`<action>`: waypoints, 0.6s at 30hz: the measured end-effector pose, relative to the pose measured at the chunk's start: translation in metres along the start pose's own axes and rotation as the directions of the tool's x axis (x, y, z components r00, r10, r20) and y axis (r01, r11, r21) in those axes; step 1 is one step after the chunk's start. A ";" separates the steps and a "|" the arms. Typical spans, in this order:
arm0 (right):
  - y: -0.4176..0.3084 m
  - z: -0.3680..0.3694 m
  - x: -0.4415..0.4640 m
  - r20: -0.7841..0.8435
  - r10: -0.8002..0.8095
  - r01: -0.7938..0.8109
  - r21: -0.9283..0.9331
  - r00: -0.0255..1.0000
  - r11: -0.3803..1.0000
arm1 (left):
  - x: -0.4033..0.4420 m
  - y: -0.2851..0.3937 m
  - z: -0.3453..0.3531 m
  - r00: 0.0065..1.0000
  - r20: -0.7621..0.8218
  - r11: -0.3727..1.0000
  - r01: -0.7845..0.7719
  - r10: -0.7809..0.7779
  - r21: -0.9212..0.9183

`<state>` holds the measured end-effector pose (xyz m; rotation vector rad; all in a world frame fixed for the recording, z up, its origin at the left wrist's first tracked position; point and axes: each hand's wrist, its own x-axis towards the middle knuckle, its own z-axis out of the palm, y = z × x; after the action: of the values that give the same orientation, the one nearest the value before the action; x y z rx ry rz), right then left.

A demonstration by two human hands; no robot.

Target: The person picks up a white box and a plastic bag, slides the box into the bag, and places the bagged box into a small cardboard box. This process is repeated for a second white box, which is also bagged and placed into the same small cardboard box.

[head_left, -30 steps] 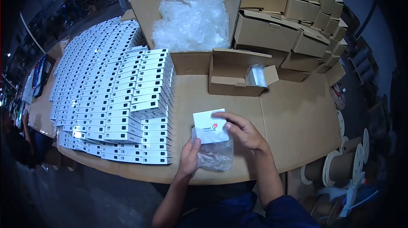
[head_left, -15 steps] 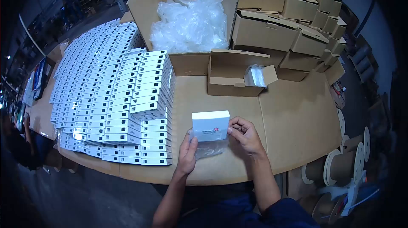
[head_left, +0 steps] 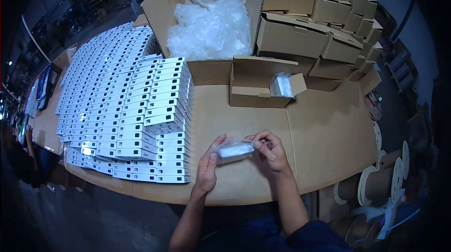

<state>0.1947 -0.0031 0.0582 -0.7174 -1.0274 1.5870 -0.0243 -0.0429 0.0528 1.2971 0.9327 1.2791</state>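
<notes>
Between my hands is a clear plastic bag [head_left: 246,141] with a small white box [head_left: 233,150] inside it, seen nearly end-on. My left hand [head_left: 206,166] is closed around the bag's left side, thumb in front. At the opposite edge my right hand [head_left: 272,153] pinches the plastic between thumb and fingers. Beyond them stands an open brown carton [head_left: 258,100], its flap folded out to the right. One plastic-wrapped white box [head_left: 282,85] sits at the carton's right end.
Stacked white boxes [head_left: 136,125] fill the table's left side. A large carton [head_left: 157,15] of loose clear bags [head_left: 209,26] stands at the back. Brown cartons [head_left: 293,33] are piled at back right. Cable spools [head_left: 376,184] stand off the right edge; a person [head_left: 30,153] is far left.
The white box, earlier standing partly out of the bag with its printed face showing, is now down inside it and tilted nearly flat. Both hands keep their hold on the bag.
</notes>
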 end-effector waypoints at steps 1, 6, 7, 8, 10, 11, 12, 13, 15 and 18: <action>0.001 0.001 0.001 0.016 0.000 -0.001 0.066 1.000 0.998 | -0.001 -0.005 0.000 1.000 -0.011 0.997 0.024 -0.025 -0.077; -0.003 0.009 0.000 0.114 0.038 -0.032 -0.055 0.993 0.998 | 0.002 -0.014 0.006 0.998 -0.058 0.933 -0.009 -0.013 -0.359; -0.001 0.010 -0.002 0.097 0.054 -0.035 -0.185 0.994 0.982 | 0.003 -0.013 0.007 0.997 -0.074 0.913 -0.003 -0.029 -0.408; 0.001 0.011 -0.004 0.078 0.066 -0.039 -0.313 0.995 0.949 | 0.004 -0.012 0.009 0.995 -0.087 0.890 0.001 -0.046 -0.456; 0.007 0.012 -0.006 0.028 0.055 -0.047 -0.232 0.998 0.972 | 0.005 -0.009 0.010 0.996 -0.071 0.943 0.023 -0.050 -0.331; 0.009 0.012 -0.007 -0.007 0.039 -0.040 -0.227 0.999 0.973 | 0.006 -0.004 0.011 0.996 -0.066 0.964 0.033 -0.052 -0.264; 0.010 0.013 -0.007 -0.040 0.025 -0.033 -0.222 0.999 0.974 | 0.005 -0.003 0.012 0.995 -0.076 0.964 0.044 -0.067 -0.263; 0.010 0.013 -0.006 -0.022 -0.004 -0.002 -0.268 1.000 0.963 | 0.005 -0.003 0.015 0.993 -0.083 0.963 0.056 -0.081 -0.262; 0.010 0.013 -0.006 0.012 -0.060 0.060 -0.355 0.998 0.933 | 0.002 -0.007 0.017 0.989 -0.097 0.962 0.082 -0.111 -0.260; 0.006 0.015 -0.010 0.026 -0.051 0.057 -0.422 0.998 0.905 | -0.001 -0.021 0.015 0.987 -0.104 0.957 0.087 -0.120 -0.278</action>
<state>0.1814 -0.0174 0.0588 -0.9602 -1.4126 1.3327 -0.0073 -0.0430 0.0340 0.9534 0.8607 1.3617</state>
